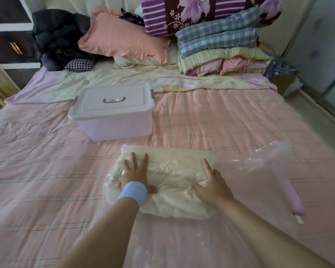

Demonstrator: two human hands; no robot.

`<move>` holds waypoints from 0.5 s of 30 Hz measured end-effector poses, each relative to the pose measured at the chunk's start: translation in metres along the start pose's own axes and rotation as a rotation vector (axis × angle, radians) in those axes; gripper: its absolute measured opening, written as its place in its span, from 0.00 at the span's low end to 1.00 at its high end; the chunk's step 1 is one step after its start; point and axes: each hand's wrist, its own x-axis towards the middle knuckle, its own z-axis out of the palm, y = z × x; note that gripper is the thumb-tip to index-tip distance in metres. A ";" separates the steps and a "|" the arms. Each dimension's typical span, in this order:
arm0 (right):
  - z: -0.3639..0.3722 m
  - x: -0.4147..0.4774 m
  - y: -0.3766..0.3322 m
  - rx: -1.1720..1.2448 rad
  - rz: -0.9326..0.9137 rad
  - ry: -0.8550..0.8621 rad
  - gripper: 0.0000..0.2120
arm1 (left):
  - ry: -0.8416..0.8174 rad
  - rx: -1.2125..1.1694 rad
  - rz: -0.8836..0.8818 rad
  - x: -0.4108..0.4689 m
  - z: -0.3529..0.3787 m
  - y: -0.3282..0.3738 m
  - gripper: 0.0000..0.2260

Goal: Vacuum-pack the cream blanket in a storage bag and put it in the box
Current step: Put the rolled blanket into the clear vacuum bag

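A wide, light-blue fabric wristband [132, 193] circles the left wrist, at 6 o'clock from the left hand [135, 171]. The left forearm [108, 229], right forearm [259, 225] and right hand [213, 183] are bare.

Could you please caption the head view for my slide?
Left hand and right hand press the cream blanket in its clear storage bag on the bed, lidded box behind.

Pink checked bedspread [220, 120] is noted across the mattress; a pale floral sheet [124, 78] is laid over its far end. At the headboard is a peach frilled pillow [122, 37], flanked on the left by heaped black clothing [56, 35] with a gingham cloth [79, 64] just beside it. To the right, bedding is stacked — blue plaid quilt [217, 37] over green striped folds [220, 57], purple floral quilt [191, 12] behind. Dark shelving [6, 35] is seen far left.
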 end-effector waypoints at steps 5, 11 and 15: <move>0.032 0.024 -0.026 0.010 -0.165 -0.025 0.47 | 0.023 0.076 -0.099 0.028 -0.013 -0.039 0.63; 0.067 0.042 -0.072 -0.030 -0.346 -0.022 0.46 | -0.091 0.162 -0.159 0.026 -0.058 -0.043 0.46; 0.069 0.046 -0.058 0.071 -0.427 0.098 0.38 | 0.227 0.051 0.127 0.029 -0.037 0.009 0.41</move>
